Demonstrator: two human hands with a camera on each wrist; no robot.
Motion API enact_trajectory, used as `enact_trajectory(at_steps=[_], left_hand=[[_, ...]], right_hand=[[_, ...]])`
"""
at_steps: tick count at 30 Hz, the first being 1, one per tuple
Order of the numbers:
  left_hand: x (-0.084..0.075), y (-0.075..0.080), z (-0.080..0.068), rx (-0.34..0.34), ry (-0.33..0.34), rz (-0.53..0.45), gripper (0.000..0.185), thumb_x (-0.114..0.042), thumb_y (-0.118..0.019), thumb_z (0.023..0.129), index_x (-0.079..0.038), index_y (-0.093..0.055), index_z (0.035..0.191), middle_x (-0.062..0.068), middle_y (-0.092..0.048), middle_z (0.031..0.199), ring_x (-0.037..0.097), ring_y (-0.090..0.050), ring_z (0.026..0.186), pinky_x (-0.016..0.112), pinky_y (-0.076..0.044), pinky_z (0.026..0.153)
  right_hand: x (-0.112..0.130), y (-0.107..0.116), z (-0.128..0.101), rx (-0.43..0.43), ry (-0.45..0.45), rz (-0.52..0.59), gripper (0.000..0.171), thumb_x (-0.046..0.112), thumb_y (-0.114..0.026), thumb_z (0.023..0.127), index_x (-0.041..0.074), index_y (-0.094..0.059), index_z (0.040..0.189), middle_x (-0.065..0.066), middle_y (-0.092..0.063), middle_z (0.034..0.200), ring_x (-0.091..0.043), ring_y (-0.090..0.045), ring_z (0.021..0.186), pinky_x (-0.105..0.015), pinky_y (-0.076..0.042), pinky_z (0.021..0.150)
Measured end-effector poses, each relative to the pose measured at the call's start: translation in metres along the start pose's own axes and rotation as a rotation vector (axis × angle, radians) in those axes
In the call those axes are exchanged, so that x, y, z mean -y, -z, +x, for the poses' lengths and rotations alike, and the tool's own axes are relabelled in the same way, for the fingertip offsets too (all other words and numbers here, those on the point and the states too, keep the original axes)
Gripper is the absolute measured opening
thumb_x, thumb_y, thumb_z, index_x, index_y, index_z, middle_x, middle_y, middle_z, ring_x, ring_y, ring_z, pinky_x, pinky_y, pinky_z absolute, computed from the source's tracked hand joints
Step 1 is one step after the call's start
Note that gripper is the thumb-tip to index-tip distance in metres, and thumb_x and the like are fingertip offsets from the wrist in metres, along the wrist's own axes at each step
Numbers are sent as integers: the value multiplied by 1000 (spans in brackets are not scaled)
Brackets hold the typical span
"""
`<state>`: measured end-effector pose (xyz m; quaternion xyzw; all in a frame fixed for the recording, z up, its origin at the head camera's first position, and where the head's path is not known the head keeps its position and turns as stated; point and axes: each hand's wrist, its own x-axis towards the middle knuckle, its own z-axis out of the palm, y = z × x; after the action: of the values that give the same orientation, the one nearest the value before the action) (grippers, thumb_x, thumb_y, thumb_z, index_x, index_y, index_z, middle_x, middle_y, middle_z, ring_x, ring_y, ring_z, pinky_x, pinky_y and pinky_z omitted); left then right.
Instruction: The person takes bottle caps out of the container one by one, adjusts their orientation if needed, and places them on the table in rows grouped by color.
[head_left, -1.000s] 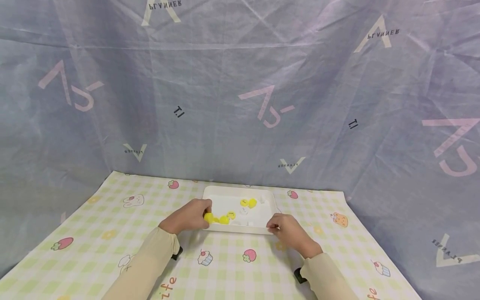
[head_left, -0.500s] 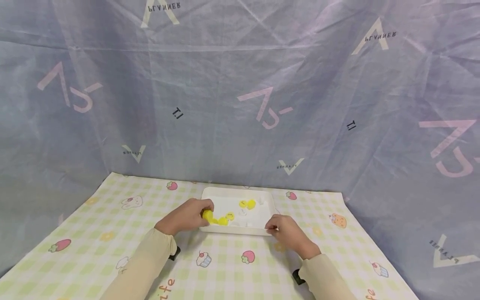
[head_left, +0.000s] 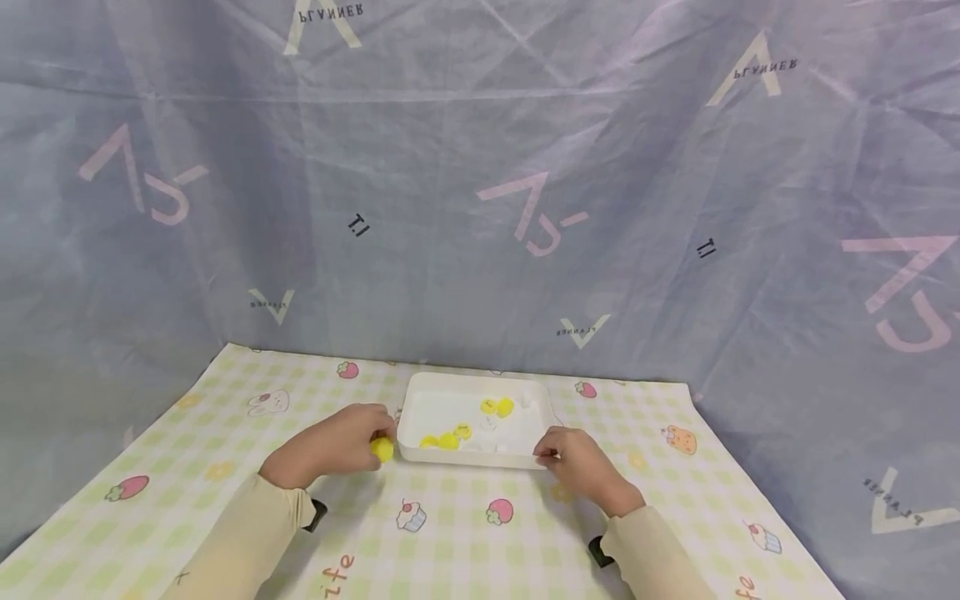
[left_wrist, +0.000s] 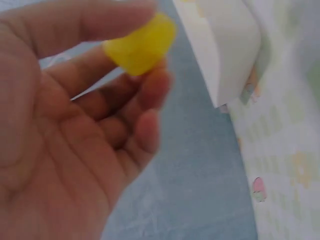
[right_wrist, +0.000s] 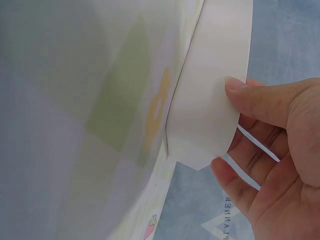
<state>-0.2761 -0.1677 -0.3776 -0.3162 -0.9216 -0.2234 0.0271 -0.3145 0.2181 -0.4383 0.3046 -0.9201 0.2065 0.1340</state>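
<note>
My left hand point(head_left: 337, 442) is just left of the white tray point(head_left: 450, 457), apart from it. Between its thumb and fingers it pinches a small yellow rounded piece point(head_left: 382, 450). In the left wrist view this yellow piece point(left_wrist: 142, 45) looks smooth and blunt-edged, and its exact kind cannot be told. My right hand point(head_left: 577, 467) grips the tray's near right corner. The right wrist view shows the thumb on the outside of the tray wall point(right_wrist: 210, 90), with fingertips behind it. Inside the tray lie several yellow pieces point(head_left: 448, 441) and several whitish ones point(head_left: 488, 422).
A checked tablecloth point(head_left: 442, 558) with printed strawberries and cupcakes covers the table. Behind the table's far edge hangs a grey-blue cloth point(head_left: 420, 275) with printed letters. Dark straps point(head_left: 600, 551) show at both wrists.
The left hand has moved left, out of the tray and past its left side, carrying the yellow piece. The right hand stays at the tray's corner.
</note>
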Motion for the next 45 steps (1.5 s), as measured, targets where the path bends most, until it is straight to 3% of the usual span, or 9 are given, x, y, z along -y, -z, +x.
enact_trajectory(at_steps=[4, 8, 12, 18, 28, 45], left_hand=[[-1, 7, -2, 56, 53, -20, 32, 14, -65, 70, -13, -69, 84, -4, -56, 80, 14, -46, 71, 29, -42, 65], [-3, 9, -7, 97, 158, -15, 29, 12, -75, 71, -11, -62, 82, -2, -55, 77, 16, -47, 70, 32, -43, 66], [-4, 5, -10, 165, 296, -9, 36, 5, -86, 68, -11, -56, 81, 1, -52, 75, 18, -45, 68, 34, -40, 63], [6, -6, -9, 245, 379, 16, 39, -1, -89, 67, -11, -53, 79, 3, -50, 75, 19, -44, 66, 34, -37, 61], [19, -21, -8, 273, 430, 61, 43, -1, -92, 63, -11, -54, 80, 3, -54, 77, 20, -49, 69, 34, -42, 62], [15, -23, -10, 283, 406, 74, 42, 3, -91, 63, -10, -54, 80, 2, -53, 75, 19, -48, 67, 32, -39, 60]], right_hand=[[-1, 0, 1, -1, -4, -9, 16, 1, -76, 84, 17, -76, 84, 12, -63, 82, -4, -61, 76, -25, -53, 70], [0, 0, 0, 2, -5, -20, 15, 1, -76, 84, 16, -77, 85, 12, -63, 81, -3, -61, 76, -25, -54, 71], [1, 1, 1, 4, -3, -16, 15, 0, -76, 84, 15, -77, 86, 11, -64, 82, -4, -61, 76, -26, -54, 71], [0, -1, 2, 5, 0, -10, 15, 0, -76, 85, 14, -76, 86, 9, -64, 82, -5, -61, 76, -26, -54, 71], [-2, -2, 3, -10, -6, 8, 15, -1, -76, 84, 14, -76, 84, 10, -63, 81, -5, -60, 75, -25, -53, 69], [-2, 0, 5, 0, -3, -8, 15, -3, -77, 82, 12, -75, 82, 9, -64, 79, -6, -61, 74, -24, -53, 68]])
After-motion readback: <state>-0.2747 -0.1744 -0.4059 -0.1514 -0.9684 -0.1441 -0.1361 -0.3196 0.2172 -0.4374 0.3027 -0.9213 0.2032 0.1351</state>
